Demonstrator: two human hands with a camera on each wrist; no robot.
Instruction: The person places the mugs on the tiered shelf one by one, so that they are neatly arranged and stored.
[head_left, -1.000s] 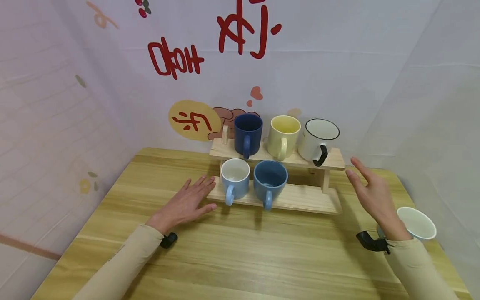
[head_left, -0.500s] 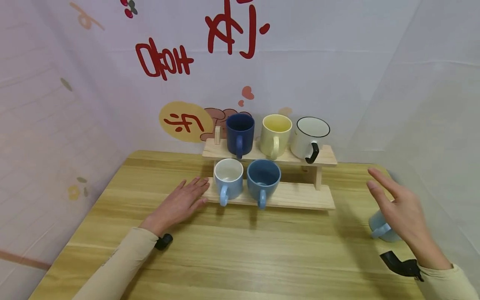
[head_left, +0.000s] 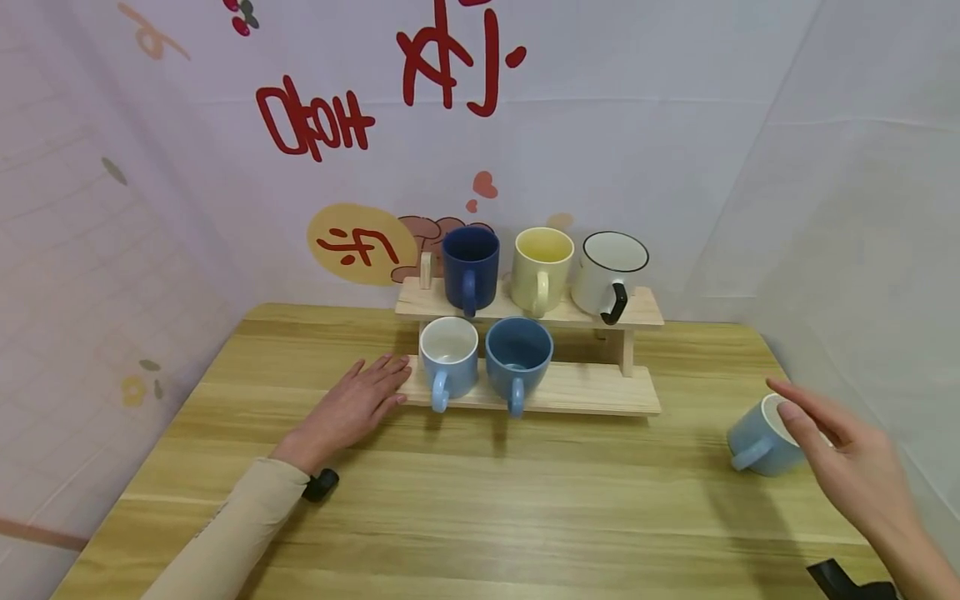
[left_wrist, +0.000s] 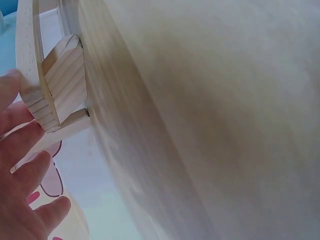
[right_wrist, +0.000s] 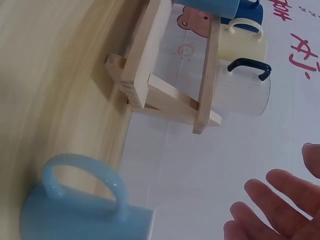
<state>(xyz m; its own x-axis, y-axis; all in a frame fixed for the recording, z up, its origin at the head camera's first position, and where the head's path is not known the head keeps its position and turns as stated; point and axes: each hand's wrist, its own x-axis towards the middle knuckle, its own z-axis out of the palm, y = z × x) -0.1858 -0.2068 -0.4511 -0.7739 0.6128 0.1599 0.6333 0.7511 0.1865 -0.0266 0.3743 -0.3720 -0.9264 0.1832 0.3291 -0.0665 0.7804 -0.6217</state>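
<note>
My left hand (head_left: 350, 412) rests with straight fingers against the left end of the lower shelf of a two-tier wooden rack (head_left: 600, 388); in the left wrist view its fingertips touch the rack's end. At the right, my right hand (head_left: 855, 458) hovers beside a light blue mug (head_left: 761, 439), fingers extended and holding nothing. That mug stands on the table with its handle toward the lower left; the hand overlaps part of its rim in the head view. On the lower shelf sit a light blue mug with white inside (head_left: 450, 358) and a darker blue mug (head_left: 517, 358).
The upper shelf carries a navy mug (head_left: 471, 271), a pale yellow mug (head_left: 542, 271) and a white mug with a black handle (head_left: 609, 275). The rack stands on a wooden table (head_left: 450, 517). A printed white cloth (head_left: 637, 125) hangs behind it and along both sides.
My right hand has moved right and toward me, from beside the rack to the mug at the right. The left hand keeps its place at the rack's end while the head view shifts right.
</note>
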